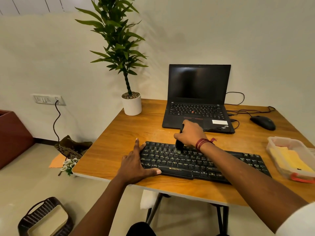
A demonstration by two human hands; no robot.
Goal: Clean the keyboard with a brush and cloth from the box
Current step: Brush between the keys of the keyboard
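Mostly hidden: handle of the black brush (179,148), wrapped in the curled fingers of the right hand (189,133), only its top end poking out above the knuckles and the bristles showing below. Bristles down on the upper key rows of the black keyboard (172,163), left of centre. Right forearm across the keyboard's right half, covering a band of keys. Left hand (135,165) flat at the keyboard's left end — fingers straight and spread, thumb along the front edge, gripping nothing. Keyboard lying along the near part of the wooden worktop (115,150), slightly askew.

Readable on the keyboard's front lip: "ZEBRONICS" in gold. On the open laptop (198,92) behind, a slanted logo at the palm-rest corner, too small to read for certain; white sticker beside it, text illegible. Screen dark.

At the right edge, cut off by the frame: clear plastic box (279,142) with an orange clasp, yellow cloth (289,160) lying inside. Black mouse (263,122) right of the laptop, cables looping behind. White pot (132,106) with a tall green plant at the far left corner. On the floor — woven basket (39,215), partly out of view, lower left.
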